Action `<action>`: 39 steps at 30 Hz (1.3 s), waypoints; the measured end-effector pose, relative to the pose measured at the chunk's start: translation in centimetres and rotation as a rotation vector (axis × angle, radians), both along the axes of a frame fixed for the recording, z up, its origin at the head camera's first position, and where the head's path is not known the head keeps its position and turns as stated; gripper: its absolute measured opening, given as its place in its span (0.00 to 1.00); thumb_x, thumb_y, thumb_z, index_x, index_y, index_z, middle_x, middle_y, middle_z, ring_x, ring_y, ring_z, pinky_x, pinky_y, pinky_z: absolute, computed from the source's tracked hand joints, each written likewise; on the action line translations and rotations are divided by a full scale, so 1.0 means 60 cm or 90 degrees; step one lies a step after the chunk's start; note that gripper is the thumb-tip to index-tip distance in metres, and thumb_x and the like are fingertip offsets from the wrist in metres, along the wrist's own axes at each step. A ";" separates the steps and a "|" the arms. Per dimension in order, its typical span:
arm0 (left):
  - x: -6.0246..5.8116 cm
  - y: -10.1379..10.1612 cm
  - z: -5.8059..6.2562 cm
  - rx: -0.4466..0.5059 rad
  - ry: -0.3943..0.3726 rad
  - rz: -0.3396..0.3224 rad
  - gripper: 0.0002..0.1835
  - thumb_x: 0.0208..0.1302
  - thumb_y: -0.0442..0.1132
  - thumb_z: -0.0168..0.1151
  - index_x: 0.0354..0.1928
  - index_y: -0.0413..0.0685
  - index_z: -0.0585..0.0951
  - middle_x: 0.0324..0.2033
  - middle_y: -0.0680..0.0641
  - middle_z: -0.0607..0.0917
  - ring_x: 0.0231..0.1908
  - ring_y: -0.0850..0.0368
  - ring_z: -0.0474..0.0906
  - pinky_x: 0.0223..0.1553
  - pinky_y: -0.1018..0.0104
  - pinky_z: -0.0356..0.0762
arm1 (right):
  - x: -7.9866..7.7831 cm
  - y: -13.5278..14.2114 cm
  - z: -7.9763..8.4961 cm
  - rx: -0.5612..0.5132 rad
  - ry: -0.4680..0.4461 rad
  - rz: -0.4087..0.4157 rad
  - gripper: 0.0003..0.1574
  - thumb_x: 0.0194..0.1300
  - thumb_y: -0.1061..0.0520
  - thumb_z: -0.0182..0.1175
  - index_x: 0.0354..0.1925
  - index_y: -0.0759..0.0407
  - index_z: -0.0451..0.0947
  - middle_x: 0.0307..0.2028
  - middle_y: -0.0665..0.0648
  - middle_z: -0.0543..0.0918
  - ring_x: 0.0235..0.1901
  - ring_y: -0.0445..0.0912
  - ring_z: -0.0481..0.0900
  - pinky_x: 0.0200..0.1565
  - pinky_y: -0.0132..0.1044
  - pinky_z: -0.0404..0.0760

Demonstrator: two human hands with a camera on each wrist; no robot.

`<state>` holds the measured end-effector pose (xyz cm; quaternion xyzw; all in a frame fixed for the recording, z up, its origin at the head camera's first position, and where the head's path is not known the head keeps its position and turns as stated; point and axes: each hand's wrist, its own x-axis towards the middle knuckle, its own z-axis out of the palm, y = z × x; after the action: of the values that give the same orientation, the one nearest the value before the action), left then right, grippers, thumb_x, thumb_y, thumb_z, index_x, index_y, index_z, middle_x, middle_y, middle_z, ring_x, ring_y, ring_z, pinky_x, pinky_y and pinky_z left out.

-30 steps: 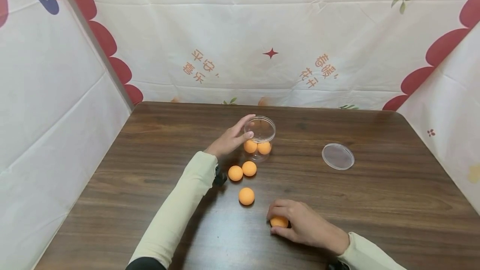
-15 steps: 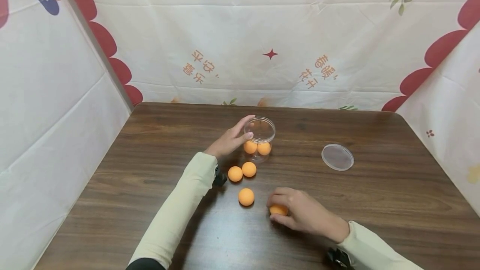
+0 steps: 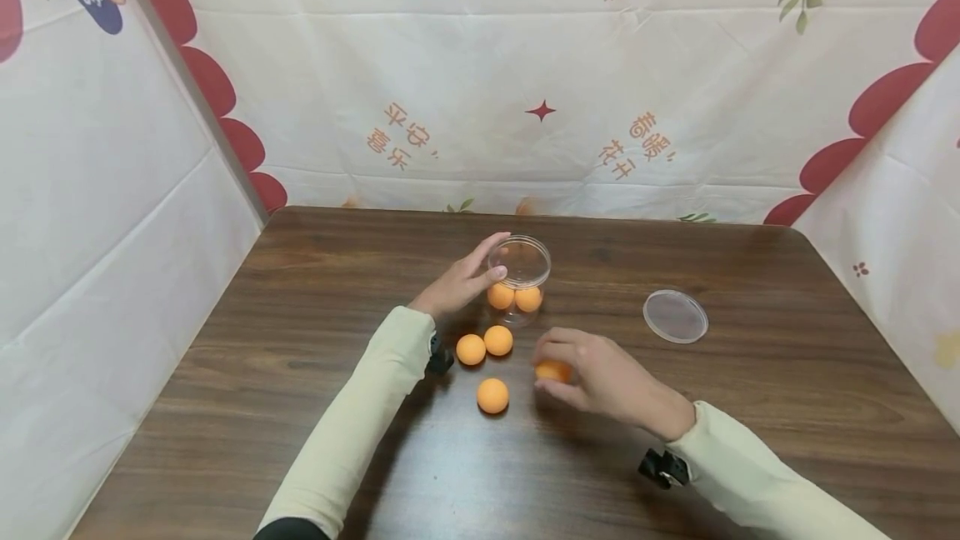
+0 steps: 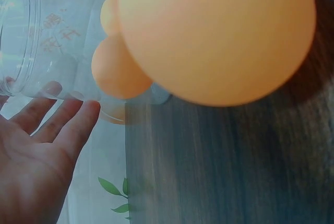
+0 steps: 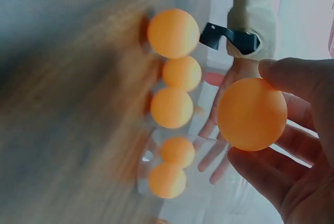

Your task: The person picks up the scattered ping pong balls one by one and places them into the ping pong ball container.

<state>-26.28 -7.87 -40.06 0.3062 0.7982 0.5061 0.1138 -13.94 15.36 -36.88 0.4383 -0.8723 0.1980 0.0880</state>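
My right hand [image 3: 603, 372] pinches an orange ping-pong ball [image 5: 253, 114] between thumb and fingertips, over the table right of the loose balls. At the clear plastic jar [image 3: 522, 267], which stands upright without a lid, my left hand [image 3: 459, 283] touches the left side with fairly straight fingers, thumb on the near side. Inside the jar, ping-pong balls [image 3: 501, 296] lie at the bottom; two show in the head view. In front of it are three loose balls: one left [image 3: 471, 350], one beside it [image 3: 498, 341], one nearer [image 3: 492, 397].
A clear round lid [image 3: 676, 317] lies flat on the brown wooden table [image 3: 787, 373], right of the jar. Printed white cloth [image 3: 480, 140] hangs behind the table and along both sides. Wrist cameras [image 3: 663, 468] are strapped at both cuffs.
The right hand has moved away from the person, toward the jar, carrying its ping-pong ball. The left hand, jar, lid and loose balls have stayed in place.
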 end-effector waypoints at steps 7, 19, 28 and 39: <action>-0.001 0.001 -0.002 -0.002 -0.007 -0.004 0.32 0.75 0.44 0.45 0.75 0.55 0.48 0.69 0.39 0.63 0.70 0.43 0.58 0.66 0.44 0.59 | -0.020 -0.010 0.017 -0.038 0.013 -0.011 0.11 0.53 0.57 0.71 0.36 0.55 0.82 0.38 0.48 0.81 0.31 0.35 0.77 0.32 0.27 0.78; -0.001 -0.001 0.003 0.001 -0.010 0.012 0.31 0.74 0.43 0.46 0.74 0.56 0.49 0.69 0.40 0.64 0.69 0.42 0.58 0.65 0.44 0.60 | -0.052 -0.025 0.037 -0.050 0.057 -0.056 0.12 0.53 0.59 0.71 0.37 0.58 0.82 0.39 0.53 0.83 0.34 0.42 0.80 0.36 0.36 0.80; 0.021 0.002 0.037 -0.017 -0.033 0.000 0.31 0.75 0.40 0.44 0.75 0.49 0.47 0.69 0.36 0.61 0.69 0.39 0.57 0.65 0.43 0.60 | -0.081 -0.023 0.050 -0.077 0.033 -0.115 0.12 0.55 0.60 0.69 0.39 0.60 0.82 0.40 0.55 0.83 0.36 0.45 0.81 0.39 0.41 0.81; 0.001 0.001 0.005 -0.011 -0.029 0.005 0.31 0.75 0.43 0.43 0.75 0.57 0.46 0.70 0.41 0.61 0.70 0.44 0.58 0.65 0.44 0.60 | -0.110 -0.039 0.062 -0.099 0.059 -0.115 0.10 0.57 0.61 0.66 0.40 0.62 0.82 0.41 0.56 0.82 0.37 0.47 0.81 0.40 0.43 0.81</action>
<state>-26.19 -7.79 -39.76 0.2904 0.8008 0.5068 0.1325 -20.56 13.03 -33.18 0.3587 -0.8853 0.2357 0.1791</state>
